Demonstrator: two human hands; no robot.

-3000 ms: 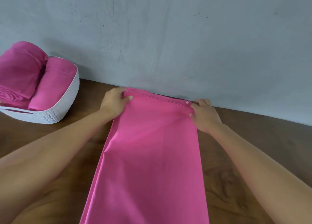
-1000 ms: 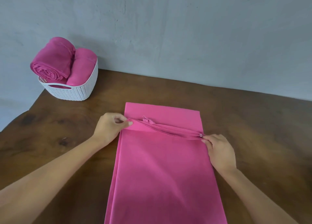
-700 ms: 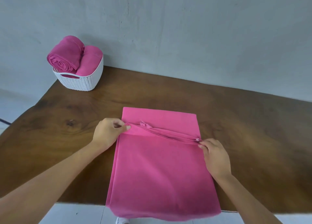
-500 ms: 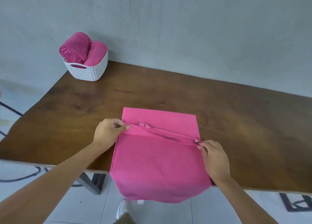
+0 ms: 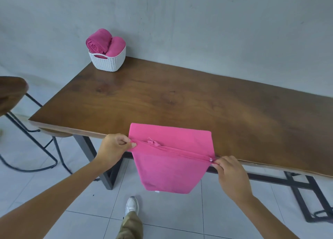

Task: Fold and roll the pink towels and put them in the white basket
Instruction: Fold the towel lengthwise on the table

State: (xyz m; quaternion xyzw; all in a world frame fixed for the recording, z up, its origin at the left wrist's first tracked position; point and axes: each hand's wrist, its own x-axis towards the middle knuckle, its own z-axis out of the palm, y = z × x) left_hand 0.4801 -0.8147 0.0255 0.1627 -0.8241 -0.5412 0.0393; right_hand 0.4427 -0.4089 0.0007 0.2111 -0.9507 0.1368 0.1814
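Brown surface (image 5: 162, 98) by grey wall (image 5: 216, 31) | pink towel (image 5: 171, 170) is draping over its near edge | left hand (image 5: 113, 148) and right hand (image 5: 232, 175) are pinching the fold's 2 ends, fingers (image 5: 124, 141) curled | fold is running left-right | white basket (image 5: 108, 62) is sitting far-left, nearer left hand

1. Between the left hand (image 5: 115, 148) and the right hand (image 5: 232, 175), the towel (image 5: 171, 168) is plain bright pink.
2. Far beyond the left hand, the basket (image 5: 108, 63) is white with a knit-like pattern. The rolled towels (image 5: 105, 44) in it are deeper pink.
3. Beyond both hands, the table (image 5: 180, 98) is dark brown with wood grain.
4. Below the hands, the floor (image 5: 180, 211) is pale grey tile, the shoe (image 5: 132, 205) white and the trouser leg (image 5: 130, 226) khaki.
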